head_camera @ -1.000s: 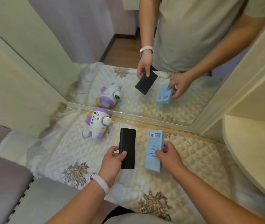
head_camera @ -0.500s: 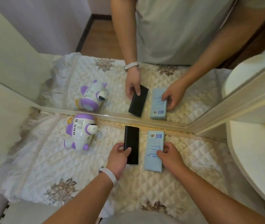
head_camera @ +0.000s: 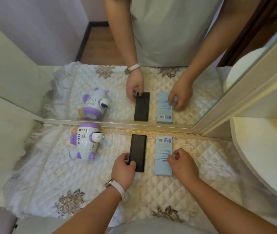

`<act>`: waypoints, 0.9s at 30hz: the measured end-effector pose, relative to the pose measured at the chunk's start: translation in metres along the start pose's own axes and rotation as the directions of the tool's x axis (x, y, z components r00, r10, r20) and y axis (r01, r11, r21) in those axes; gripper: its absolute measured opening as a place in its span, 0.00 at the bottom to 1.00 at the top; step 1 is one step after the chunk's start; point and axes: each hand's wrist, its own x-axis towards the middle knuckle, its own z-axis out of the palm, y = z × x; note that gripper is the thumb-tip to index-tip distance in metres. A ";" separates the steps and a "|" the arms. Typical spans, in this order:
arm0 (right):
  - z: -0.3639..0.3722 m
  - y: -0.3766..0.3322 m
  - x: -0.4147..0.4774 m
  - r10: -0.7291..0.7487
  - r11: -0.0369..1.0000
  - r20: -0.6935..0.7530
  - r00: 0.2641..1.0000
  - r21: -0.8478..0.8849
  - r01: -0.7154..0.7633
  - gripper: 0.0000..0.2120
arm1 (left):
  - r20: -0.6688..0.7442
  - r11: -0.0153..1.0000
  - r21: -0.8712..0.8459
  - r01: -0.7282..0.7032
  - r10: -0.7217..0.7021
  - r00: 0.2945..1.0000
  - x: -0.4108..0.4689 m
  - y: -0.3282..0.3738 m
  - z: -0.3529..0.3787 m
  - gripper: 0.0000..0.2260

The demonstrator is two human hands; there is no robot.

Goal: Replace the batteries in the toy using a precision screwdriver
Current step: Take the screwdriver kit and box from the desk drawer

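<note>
A white and purple toy [head_camera: 84, 143] lies on its side on the quilted cloth [head_camera: 55, 174], close to the mirror. To its right a flat black case [head_camera: 138, 152] lies lengthwise on the cloth. My left hand [head_camera: 124, 168] grips the case's near left corner between thumb and fingers. Right of the case lies a light blue box [head_camera: 163, 153] with a barcode at its far end. My right hand [head_camera: 182, 163] sits at the box's right edge with curled fingers touching it; whether it holds the box is unclear.
A mirror [head_camera: 151, 92] stands along the back edge and repeats the toy, case, box and a person's arms. A cream rounded shelf [head_camera: 266, 156] juts in at the right. A cream wall panel [head_camera: 4, 132] closes the left side.
The black case has come down flat onto the cloth and lines up beside the blue box. Both hands slid slightly nearer along their objects. The view has tilted further down.
</note>
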 end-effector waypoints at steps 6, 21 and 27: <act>-0.014 0.002 -0.018 -0.185 0.982 -0.003 0.983 -0.036 0.185 0.18 | -0.051 0.998 0.044 -0.043 0.045 0.998 -0.023 -0.005 -0.012 0.18; -0.006 -0.050 -0.091 -0.774 0.532 0.206 0.598 -0.298 0.792 0.25 | -0.247 0.752 0.615 -0.237 0.469 0.848 -0.142 -0.062 -0.081 0.22; 0.002 -0.063 -0.158 -0.893 0.295 0.223 0.392 -0.369 0.881 0.25 | -0.322 0.722 0.657 -0.219 0.532 0.783 -0.190 -0.104 -0.109 0.22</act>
